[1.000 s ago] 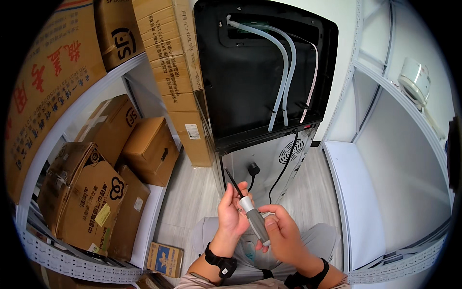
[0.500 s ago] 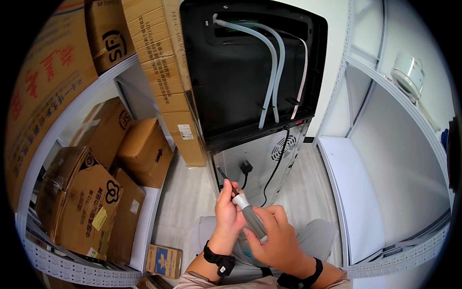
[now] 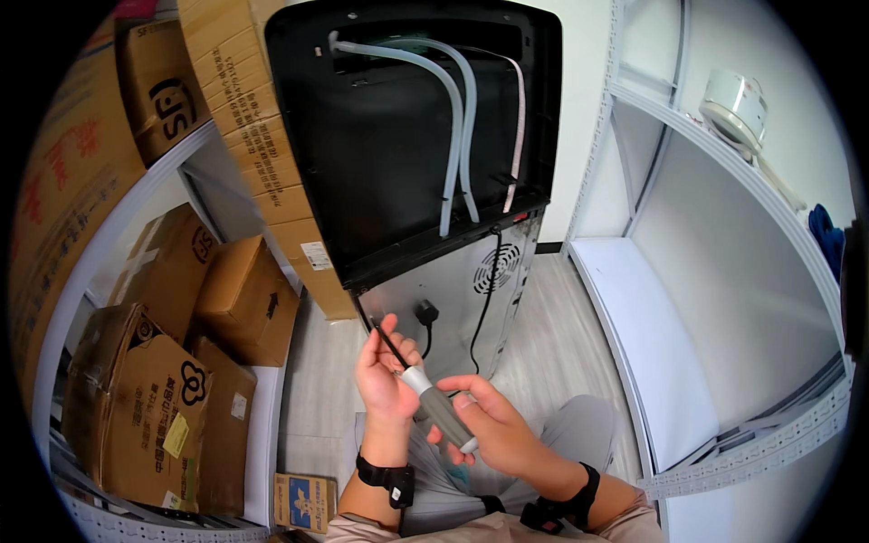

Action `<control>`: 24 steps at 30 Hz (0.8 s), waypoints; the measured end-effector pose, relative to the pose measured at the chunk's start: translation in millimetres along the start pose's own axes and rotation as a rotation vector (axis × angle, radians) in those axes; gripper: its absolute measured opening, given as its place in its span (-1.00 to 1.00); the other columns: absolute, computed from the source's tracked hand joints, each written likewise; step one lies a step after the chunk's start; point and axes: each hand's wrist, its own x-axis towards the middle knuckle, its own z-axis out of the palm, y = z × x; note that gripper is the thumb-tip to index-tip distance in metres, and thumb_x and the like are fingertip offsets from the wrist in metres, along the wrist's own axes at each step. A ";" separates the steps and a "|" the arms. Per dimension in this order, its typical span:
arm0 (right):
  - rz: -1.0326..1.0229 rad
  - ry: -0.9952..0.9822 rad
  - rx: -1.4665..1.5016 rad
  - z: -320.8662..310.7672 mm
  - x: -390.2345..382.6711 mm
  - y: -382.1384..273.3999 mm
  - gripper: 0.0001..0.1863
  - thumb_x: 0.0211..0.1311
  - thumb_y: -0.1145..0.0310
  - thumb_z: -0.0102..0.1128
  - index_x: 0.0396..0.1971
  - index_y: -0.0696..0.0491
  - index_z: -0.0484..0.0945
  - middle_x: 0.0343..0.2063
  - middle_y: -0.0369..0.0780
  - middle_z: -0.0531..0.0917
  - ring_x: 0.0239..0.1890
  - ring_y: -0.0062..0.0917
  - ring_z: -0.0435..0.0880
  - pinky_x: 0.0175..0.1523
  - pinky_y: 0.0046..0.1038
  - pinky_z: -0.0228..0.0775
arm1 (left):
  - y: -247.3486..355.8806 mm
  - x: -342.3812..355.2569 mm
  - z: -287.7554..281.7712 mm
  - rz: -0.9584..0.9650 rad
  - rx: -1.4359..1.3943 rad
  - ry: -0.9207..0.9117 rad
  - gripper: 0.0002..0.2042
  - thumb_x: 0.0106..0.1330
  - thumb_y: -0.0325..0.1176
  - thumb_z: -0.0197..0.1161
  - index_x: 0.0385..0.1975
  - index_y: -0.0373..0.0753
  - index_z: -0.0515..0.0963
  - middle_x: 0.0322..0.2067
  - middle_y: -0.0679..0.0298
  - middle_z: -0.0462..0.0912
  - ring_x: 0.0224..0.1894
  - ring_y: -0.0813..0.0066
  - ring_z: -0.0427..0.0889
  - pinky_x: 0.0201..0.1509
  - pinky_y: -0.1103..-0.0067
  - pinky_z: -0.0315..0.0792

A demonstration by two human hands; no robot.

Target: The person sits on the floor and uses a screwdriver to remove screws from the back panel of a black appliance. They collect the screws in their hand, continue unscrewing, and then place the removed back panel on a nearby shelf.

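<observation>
A screwdriver (image 3: 436,409) with a grey handle and a dark shaft slants up and to the left between my two hands. My left hand (image 3: 385,376) has its thumb and fingers closed about the shaft close to the tip. Round the handle, my right hand (image 3: 493,425) grips with thumb and fingers. Beyond them stands a tall appliance (image 3: 362,163), its black back panel towards me and a grey metal section below. Two pale flexible tubes (image 3: 454,118) and a thin whitish one hang down the panel. A black plug (image 3: 426,313) and a cord are on the metal section.
A tall flattened carton (image 3: 272,181) leans beside the appliance on the left. Shelving with several cardboard boxes (image 3: 154,407) fills the left side; a small box (image 3: 305,502) lies on the floor. Right-hand shelving (image 3: 634,317) holds a white appliance (image 3: 733,104) higher up.
The view has shifted, so the appliance appears further left. My left fingers have slid up the screwdriver shaft towards its tip, and my right fingers have wrapped further round the handle.
</observation>
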 end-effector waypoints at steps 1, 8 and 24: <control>0.007 0.002 -0.015 0.9 0.2 0.4 -0.66 0.51 0.25 -0.25 0.14 0.07 0.23 -0.37 -0.20 0.63 -0.61 -0.67 0.50 -0.52 -0.62 0.29 | 3.4 1.5 -2.2 -0.023 -0.022 -0.019 -0.74 0.43 -0.25 -0.02 -0.22 -0.29 0.55 -0.66 0.45 0.26 -0.59 0.63 0.13 -0.56 0.65 0.02; -0.018 0.002 -0.126 4.9 -2.0 4.2 -0.64 0.50 0.26 -0.21 0.17 0.09 0.21 -0.37 -0.21 0.61 -0.54 -0.67 0.49 -0.39 -0.61 0.37 | 10.2 7.3 3.5 -0.078 -0.086 -0.018 -0.76 0.42 -0.27 0.00 -0.28 -0.31 0.54 -0.70 0.49 0.16 -0.61 0.67 0.06 -0.62 0.67 -0.06; -0.241 0.119 -0.487 5.6 -7.9 12.0 -0.63 0.39 0.29 0.03 0.10 0.11 0.28 -0.63 -0.22 0.52 -0.63 -0.54 0.48 -0.45 -0.45 0.30 | 10.2 12.0 3.5 -0.010 -0.035 -0.002 -0.78 0.38 -0.32 0.06 -0.24 -0.35 0.55 -0.65 0.47 0.25 -0.62 0.68 0.10 -0.64 0.71 -0.03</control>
